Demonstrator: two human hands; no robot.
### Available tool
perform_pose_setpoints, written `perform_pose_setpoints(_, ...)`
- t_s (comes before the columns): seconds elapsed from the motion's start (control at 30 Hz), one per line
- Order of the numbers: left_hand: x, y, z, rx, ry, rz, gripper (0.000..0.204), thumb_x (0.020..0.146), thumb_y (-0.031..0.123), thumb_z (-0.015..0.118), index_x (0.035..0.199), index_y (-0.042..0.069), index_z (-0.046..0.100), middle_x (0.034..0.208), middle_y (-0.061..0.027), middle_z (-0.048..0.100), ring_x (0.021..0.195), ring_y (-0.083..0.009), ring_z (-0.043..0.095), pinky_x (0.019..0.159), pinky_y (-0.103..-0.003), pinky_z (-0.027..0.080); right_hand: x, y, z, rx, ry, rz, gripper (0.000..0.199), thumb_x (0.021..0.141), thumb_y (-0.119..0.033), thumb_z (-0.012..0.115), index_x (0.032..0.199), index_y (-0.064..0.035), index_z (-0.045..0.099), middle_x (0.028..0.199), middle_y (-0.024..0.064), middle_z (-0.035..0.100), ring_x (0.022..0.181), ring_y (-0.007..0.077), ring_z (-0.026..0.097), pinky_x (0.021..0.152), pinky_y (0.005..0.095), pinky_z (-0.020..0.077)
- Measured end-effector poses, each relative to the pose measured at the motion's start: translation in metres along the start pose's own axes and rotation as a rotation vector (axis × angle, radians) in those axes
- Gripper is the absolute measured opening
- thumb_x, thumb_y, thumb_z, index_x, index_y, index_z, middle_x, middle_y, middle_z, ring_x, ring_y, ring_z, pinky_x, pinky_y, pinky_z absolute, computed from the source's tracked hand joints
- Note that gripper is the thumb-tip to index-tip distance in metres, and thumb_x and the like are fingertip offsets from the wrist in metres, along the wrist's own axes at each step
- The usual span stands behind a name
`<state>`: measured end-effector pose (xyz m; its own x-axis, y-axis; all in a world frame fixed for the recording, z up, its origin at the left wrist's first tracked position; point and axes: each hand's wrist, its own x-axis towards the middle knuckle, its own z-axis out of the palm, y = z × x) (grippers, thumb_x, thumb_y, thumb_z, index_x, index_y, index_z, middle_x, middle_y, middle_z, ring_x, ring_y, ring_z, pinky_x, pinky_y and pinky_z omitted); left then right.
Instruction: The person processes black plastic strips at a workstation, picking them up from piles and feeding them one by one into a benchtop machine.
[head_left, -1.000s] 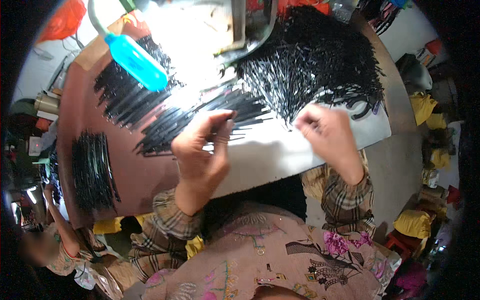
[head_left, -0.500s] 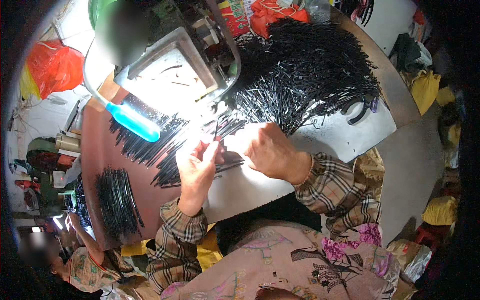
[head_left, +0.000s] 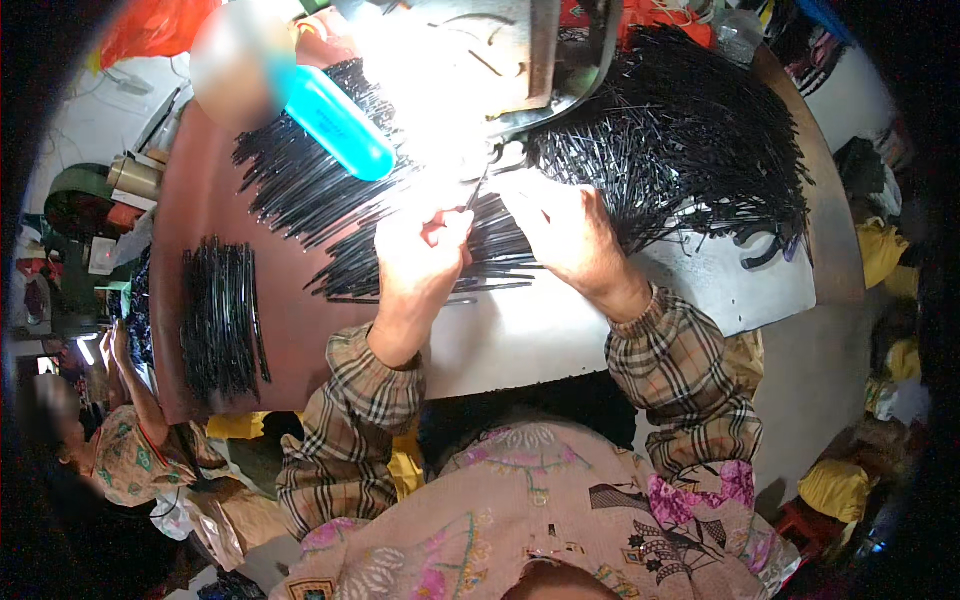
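Note:
My left hand [head_left: 422, 250] is closed, thumb and forefinger pinching a thin black strip [head_left: 479, 188] that points up toward a small metal part [head_left: 508, 153] of a machine. My right hand [head_left: 568, 228] is just right of it, its fingers bent together beside that metal part. Glare washes out its fingertips, and what they hold, if anything, cannot be made out. Beneath and between both hands lie long black strips [head_left: 500, 235] in a loose layer. A far larger heap of black strips [head_left: 690, 130] spreads to the right of the machine.
The machine's lit metal plate [head_left: 520, 60] stands at the back, with a bright blue lamp tube [head_left: 345, 130] left of it. A neat bundle of black strips [head_left: 220, 320] lies on the brown tabletop [head_left: 290, 350]. A white board [head_left: 500, 350] covers the near edge. Another person [head_left: 135, 450] sits at far left.
The view has shifted, so the machine and lamp sit higher in the picture. My right hand has turned from a fist-like pose, its fingers now reaching toward the metal part. My left hand keeps its pinch.

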<state>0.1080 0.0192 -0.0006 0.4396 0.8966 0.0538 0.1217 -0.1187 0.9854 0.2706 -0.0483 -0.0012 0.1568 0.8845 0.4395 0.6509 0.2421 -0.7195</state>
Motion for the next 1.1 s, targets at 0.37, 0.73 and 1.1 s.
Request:
perform_pose_setpoints(0.37,0.004,-0.012,-0.008,0.201,0.022,0.13,0.022,0.084,0.005,0.065,0.104,-0.006,0.066,0.064,-0.005,0.062,0.05,-0.0071,0.052,0.048,-0.02,0.041,0.0,0.003,0.005,0.032,-0.015,0.057,0.022,0.092,-0.005,0.052,0.108,0.0051,0.063,0.096,0.0184,0.069,0.083,0.02,0.067,0.076,0.0304,0.0523)
perform_pose_setpoints(0.73,0.019,-0.011,-0.013,0.386,0.016,0.444,0.018,0.081,0.003,0.062,0.096,-0.001,0.069,0.074,-0.0091,0.065,0.061,-0.0173,0.056,0.058,-0.027,0.046,0.009,0.02,0.015,0.26,0.019,0.078,0.017,0.094,-0.005,0.052,0.104,0.004,0.063,0.094,0.0084,0.065,0.084,0.013,0.06,0.077,0.0253,0.0489)
perform_pose_setpoints(1.1,0.044,-0.007,-0.013,0.609,-0.078,0.608,0.027,0.08,-0.006,0.055,0.105,-0.005,0.066,0.083,-0.0111,0.067,0.07,-0.011,0.058,0.068,-0.023,0.049,0.02,0.038,0.017,0.362,0.118,0.089,0.016,0.092,-0.011,0.055,0.101,0.0008,0.063,0.08,0.0082,0.065,0.068,0.0104,0.058,0.062,0.025,0.0493)
